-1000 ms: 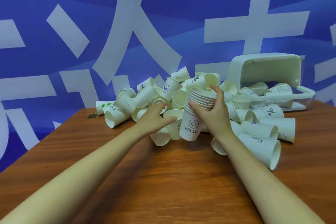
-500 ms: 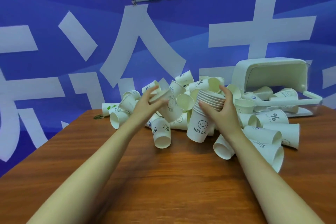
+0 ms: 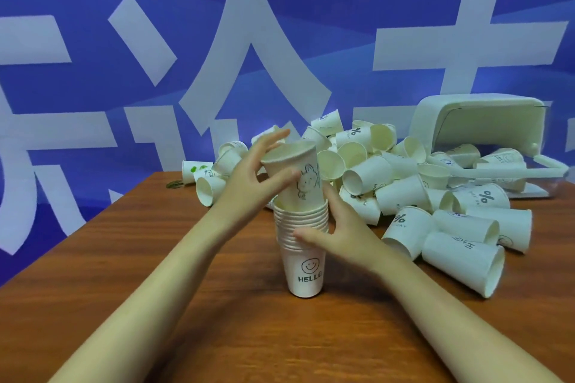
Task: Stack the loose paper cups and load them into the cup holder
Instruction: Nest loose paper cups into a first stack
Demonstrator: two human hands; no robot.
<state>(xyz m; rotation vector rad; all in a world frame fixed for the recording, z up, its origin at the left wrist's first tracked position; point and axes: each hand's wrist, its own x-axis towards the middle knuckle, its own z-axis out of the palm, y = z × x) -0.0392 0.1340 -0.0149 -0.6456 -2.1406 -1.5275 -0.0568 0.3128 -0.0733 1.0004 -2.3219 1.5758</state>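
The left hand [image 3: 249, 177] grips a single cup [image 3: 295, 177] (mouth up, slightly tilted), its base already entering the stack [image 3: 303, 246] standing upright on the tabletop [image 3: 217, 320]. The right hand [image 3: 339, 230] clasps the stack's rims. The seating push runs straight down.

Single head-worn view, looking forward and slightly down from close above the near edge of the surface [image 3: 193, 305]; both forearms enter from below, and the blue wall [image 3: 93, 9] closes the background.
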